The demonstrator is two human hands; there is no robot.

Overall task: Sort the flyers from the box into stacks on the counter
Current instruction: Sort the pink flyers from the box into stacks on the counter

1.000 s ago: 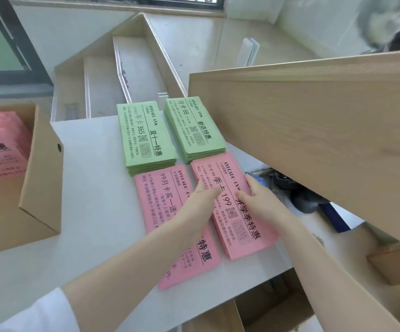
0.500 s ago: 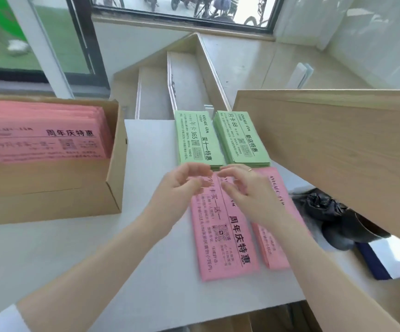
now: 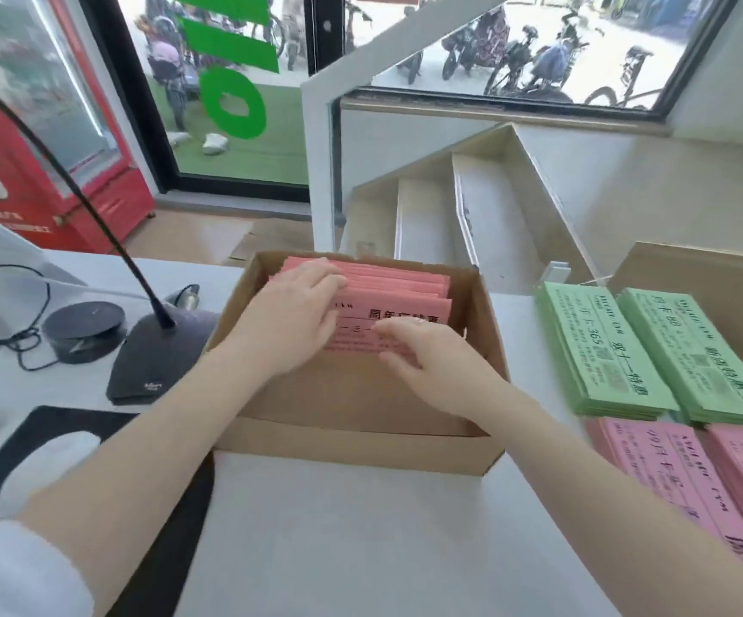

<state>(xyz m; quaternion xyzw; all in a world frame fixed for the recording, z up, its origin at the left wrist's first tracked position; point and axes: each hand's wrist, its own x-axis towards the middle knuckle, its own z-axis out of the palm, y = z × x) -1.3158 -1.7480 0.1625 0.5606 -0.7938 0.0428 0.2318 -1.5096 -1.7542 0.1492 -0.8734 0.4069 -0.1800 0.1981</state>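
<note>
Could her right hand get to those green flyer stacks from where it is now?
Probably yes. The right hand lies in the open-topped box; the green stacks sit uncovered just beyond its right wall.

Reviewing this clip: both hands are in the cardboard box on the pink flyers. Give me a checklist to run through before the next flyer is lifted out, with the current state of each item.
1. Left hand on the pink flyers in the brown cardboard box: ok, fingers lie across the flyers.
2. Right hand on the front flyer: ok, fingertips touch it.
3. A single flyer separated: cannot tell, no sheet is visibly pinched.
4. Two green flyer stacks tidy on the white counter: ok, side by side.
5. Two pink flyer stacks reachable: ok, right of the box, partly cut off.
6. Which pink stack matches: cannot tell, print is blurred.
</note>
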